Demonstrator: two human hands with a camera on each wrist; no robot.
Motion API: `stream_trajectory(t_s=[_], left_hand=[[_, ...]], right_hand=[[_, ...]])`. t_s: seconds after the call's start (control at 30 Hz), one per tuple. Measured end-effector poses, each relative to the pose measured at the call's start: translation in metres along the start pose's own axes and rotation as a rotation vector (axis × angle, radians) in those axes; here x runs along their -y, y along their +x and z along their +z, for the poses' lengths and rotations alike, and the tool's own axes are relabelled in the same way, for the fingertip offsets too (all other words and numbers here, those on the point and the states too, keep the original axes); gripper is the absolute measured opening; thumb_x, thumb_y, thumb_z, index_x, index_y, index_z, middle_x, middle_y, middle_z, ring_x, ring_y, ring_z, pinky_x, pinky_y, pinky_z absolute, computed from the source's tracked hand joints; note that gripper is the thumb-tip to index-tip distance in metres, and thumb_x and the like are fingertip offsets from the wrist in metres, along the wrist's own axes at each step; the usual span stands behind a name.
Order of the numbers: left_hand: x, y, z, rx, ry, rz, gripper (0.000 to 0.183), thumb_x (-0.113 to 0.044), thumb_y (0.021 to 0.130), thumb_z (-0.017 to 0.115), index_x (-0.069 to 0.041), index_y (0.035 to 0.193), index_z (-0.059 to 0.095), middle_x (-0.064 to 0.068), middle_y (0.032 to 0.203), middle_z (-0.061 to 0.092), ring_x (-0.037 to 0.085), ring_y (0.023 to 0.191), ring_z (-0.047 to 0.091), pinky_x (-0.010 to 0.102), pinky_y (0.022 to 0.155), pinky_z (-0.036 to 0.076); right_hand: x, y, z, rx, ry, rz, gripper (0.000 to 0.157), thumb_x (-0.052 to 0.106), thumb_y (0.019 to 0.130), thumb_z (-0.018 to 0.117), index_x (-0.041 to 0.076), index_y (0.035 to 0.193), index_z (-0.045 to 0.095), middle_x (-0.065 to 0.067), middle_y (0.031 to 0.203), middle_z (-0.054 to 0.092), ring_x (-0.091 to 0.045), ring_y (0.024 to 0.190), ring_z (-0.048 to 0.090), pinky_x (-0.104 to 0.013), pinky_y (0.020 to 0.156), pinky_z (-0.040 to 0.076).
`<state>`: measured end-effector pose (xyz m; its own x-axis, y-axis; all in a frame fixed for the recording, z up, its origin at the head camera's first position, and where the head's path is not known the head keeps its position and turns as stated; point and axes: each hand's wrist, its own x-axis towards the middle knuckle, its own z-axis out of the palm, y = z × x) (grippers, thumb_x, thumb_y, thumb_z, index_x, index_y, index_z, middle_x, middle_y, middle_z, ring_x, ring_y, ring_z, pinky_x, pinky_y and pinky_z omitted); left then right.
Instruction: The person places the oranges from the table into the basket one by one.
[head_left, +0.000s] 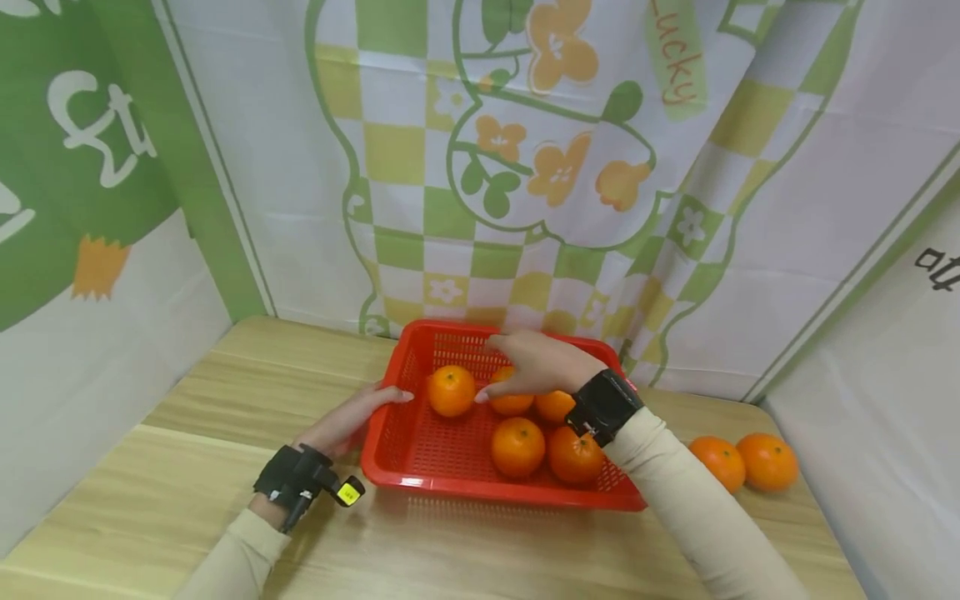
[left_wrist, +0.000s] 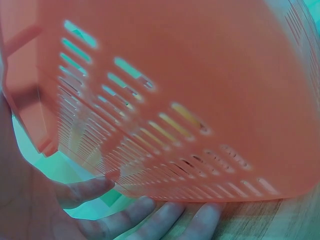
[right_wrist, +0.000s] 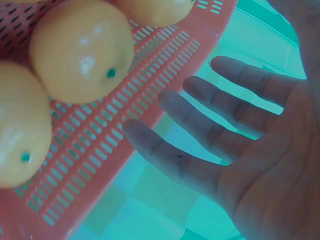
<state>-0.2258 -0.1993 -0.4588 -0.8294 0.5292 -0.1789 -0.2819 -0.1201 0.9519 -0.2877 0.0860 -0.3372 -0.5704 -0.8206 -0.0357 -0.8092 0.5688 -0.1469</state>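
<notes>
A red plastic basket [head_left: 480,487] with slotted walls stands on the table, with several oranges in it. My left hand [head_left: 348,421] holds its left end, thumb over the rim; the left wrist view has the other fingertips [left_wrist: 205,220] along the lower edge of the outer wall. Over the back of the basket, my right hand [head_left: 546,360] reaches with fingers spread and nothing between them. Just left of its thumb lies one orange [head_left: 452,391]. Another orange [head_left: 517,447] sits nearer the front, beside a third orange [head_left: 575,455]. The hand and wrist partly cover the rest.
To the right of the basket, an orange [head_left: 717,463] lies on the wooden table [head_left: 247,392], partly behind my right sleeve. A second orange [head_left: 767,461] is beside it. A patterned curtain [head_left: 420,208] hangs right behind the basket, and white cloth flanks the table.
</notes>
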Motion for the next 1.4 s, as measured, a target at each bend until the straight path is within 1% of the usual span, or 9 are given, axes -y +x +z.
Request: stream_trajectory(t_s=[0.07,0.23,0.33,0.47,0.6,0.73,0.93,1.03,1.4], left_hand=[[0.000,0.001,-0.002,0.002,0.019,0.007,0.059,-0.026,0.097,0.045,-0.003,0.145,0.019,0.038,0.133,0.039,0.049,0.111,0.048,0.057,0.086,0.047],[0.000,0.000,-0.003,-0.005,0.020,0.025,0.058,-0.026,0.097,0.045,-0.002,0.144,0.021,0.038,0.131,0.042,0.049,0.109,0.050,0.055,0.083,0.050],[0.001,0.000,-0.002,-0.004,-0.007,0.018,0.056,-0.025,0.097,0.047,-0.002,0.143,0.024,0.038,0.130,0.043,0.050,0.108,0.050,0.056,0.082,0.050],[0.003,0.000,-0.001,0.002,-0.011,0.012,0.055,-0.025,0.098,0.047,-0.002,0.143,0.025,0.037,0.130,0.044,0.049,0.108,0.050,0.056,0.082,0.050],[0.002,0.001,0.000,-0.002,-0.006,0.012,0.056,-0.026,0.098,0.046,-0.003,0.144,0.023,0.037,0.130,0.043,0.049,0.108,0.050,0.056,0.082,0.050],[0.000,0.000,0.000,0.002,-0.009,0.019,0.057,-0.027,0.097,0.047,-0.005,0.144,0.022,0.038,0.131,0.042,0.050,0.109,0.049,0.057,0.083,0.049],[0.002,-0.001,-0.001,0.003,0.001,0.019,0.055,-0.025,0.098,0.046,-0.002,0.143,0.025,0.039,0.129,0.044,0.050,0.108,0.049,0.056,0.083,0.050],[0.003,-0.002,0.000,-0.008,0.000,0.019,0.056,-0.025,0.097,0.047,-0.003,0.143,0.025,0.038,0.129,0.044,0.050,0.108,0.050,0.056,0.082,0.050],[0.003,0.000,0.000,-0.025,-0.008,0.023,0.058,-0.027,0.097,0.048,-0.002,0.143,0.024,0.038,0.128,0.045,0.048,0.107,0.051,0.056,0.080,0.051]], right_hand=[[-0.003,-0.006,-0.002,-0.001,-0.008,0.004,0.062,0.064,0.074,0.065,0.012,0.108,0.060,0.003,0.085,0.061,-0.011,0.072,0.054,-0.029,0.067,0.050],[-0.010,-0.022,-0.006,-0.021,0.001,0.056,0.072,0.064,0.075,0.063,0.011,0.124,0.057,0.000,0.114,0.062,-0.017,0.100,0.056,-0.032,0.083,0.049],[-0.014,-0.032,-0.010,-0.046,0.022,0.088,0.071,0.064,0.076,0.063,0.011,0.124,0.056,-0.003,0.119,0.061,-0.021,0.107,0.054,-0.035,0.086,0.049],[-0.019,-0.047,-0.016,-0.087,0.022,0.111,0.069,0.063,0.076,0.063,0.011,0.121,0.057,-0.004,0.115,0.062,-0.018,0.102,0.055,-0.037,0.083,0.051],[-0.025,-0.062,-0.021,-0.147,0.021,0.101,0.064,0.060,0.078,0.064,0.011,0.117,0.058,-0.003,0.110,0.063,-0.015,0.095,0.058,-0.036,0.080,0.052],[-0.031,-0.076,-0.024,-0.198,0.015,0.094,0.062,0.059,0.079,0.064,0.012,0.119,0.057,-0.005,0.110,0.064,-0.016,0.096,0.059,-0.038,0.080,0.053],[-0.037,-0.099,-0.022,-0.205,0.017,0.160,0.066,0.062,0.078,0.062,0.012,0.120,0.057,-0.007,0.113,0.063,-0.021,0.102,0.057,-0.042,0.084,0.051],[-0.040,-0.108,-0.021,-0.209,0.018,0.175,0.066,0.059,0.078,0.065,0.011,0.121,0.056,-0.008,0.113,0.063,-0.023,0.102,0.057,-0.044,0.083,0.052],[-0.053,-0.139,-0.014,-0.243,0.069,0.233,0.061,0.054,0.076,0.070,0.008,0.115,0.060,-0.010,0.108,0.065,-0.022,0.091,0.058,-0.043,0.073,0.054]])
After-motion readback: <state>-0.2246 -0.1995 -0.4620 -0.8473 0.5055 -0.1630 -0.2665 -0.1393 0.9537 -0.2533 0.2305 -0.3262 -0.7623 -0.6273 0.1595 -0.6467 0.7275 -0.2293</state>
